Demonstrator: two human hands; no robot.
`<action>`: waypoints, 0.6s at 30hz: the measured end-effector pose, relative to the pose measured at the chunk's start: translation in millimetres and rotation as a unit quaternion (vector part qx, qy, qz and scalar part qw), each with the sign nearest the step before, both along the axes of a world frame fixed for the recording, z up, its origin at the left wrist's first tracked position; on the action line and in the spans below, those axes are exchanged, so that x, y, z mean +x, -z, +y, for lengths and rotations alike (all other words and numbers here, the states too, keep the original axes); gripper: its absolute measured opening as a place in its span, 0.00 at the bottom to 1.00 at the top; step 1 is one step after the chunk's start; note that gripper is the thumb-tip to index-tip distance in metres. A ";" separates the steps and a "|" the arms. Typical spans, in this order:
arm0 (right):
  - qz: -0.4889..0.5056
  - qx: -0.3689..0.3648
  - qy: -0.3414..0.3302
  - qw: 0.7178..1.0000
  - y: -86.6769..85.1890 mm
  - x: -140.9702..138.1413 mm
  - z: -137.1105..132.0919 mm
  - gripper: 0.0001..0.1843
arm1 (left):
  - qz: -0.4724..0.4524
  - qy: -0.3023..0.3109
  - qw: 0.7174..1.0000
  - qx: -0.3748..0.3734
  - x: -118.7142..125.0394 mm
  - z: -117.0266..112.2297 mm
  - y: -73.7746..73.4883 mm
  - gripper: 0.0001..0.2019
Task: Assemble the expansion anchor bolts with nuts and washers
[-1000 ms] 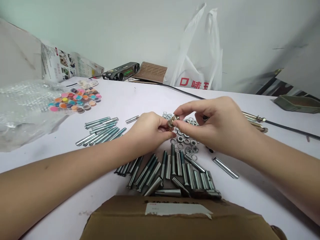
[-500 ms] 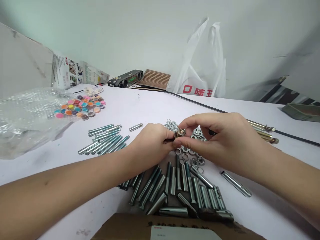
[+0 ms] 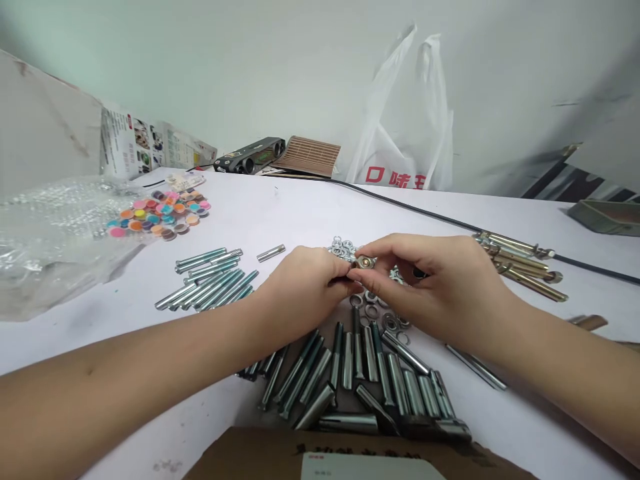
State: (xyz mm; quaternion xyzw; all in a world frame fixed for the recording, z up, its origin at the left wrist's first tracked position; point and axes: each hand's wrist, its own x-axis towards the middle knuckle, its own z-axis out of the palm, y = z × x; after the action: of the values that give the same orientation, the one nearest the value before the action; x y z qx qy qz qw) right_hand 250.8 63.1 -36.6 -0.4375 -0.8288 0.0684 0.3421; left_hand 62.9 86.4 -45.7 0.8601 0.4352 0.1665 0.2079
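My left hand (image 3: 310,283) is closed in a pinch around something at the table's middle, most of it hidden by the fingers; it looks like a bolt. The thumb and index finger of my right hand (image 3: 445,280) pinch a brass-coloured nut (image 3: 367,263) at the end of that piece, where a threaded tip shows in the nut's hole. Beneath and behind the hands lie silvery washers and nuts (image 3: 371,311). Nearer to me, metal sleeves (image 3: 395,383) and bolts (image 3: 337,360) lie in a fan. More bolts (image 3: 220,287) rest in a group left of my left hand.
Finished-looking gold anchor bolts (image 3: 530,267) lie at the right, by a black cable (image 3: 400,208). A cardboard box (image 3: 250,460) stands at the near edge. Colourful discs (image 3: 165,210) and clear plastic bags (image 3: 55,233) are at left; a white plastic bag (image 3: 400,133) stands at the back.
My right hand has shifted slightly and turned the nut, whose face now tips more upward. The gold anchor bolts at the right show more. The loose parts lie as before.
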 end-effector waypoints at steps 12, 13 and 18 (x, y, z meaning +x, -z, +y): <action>0.040 -0.037 -0.004 0.999 16.3 16.5 2.1 0.13 | -0.015 -0.014 0.998 0.062 -9.8 8.2 2.0 0.11; 0.034 -0.038 -0.006 0.999 17.7 17.7 3.5 0.14 | -0.028 -0.022 0.998 0.055 -10.6 9.8 2.9 0.11; 0.029 -0.057 -0.011 0.998 26.0 22.3 8.9 0.14 | -0.050 -0.058 0.997 0.025 -11.5 15.8 5.6 0.12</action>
State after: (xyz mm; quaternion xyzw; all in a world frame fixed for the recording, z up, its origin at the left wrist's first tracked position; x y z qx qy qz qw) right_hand 273.2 72.1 -62.5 -0.4451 -0.8178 0.1322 0.3399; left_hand 51.4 102.3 -51.3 0.8291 0.4688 0.2317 0.1980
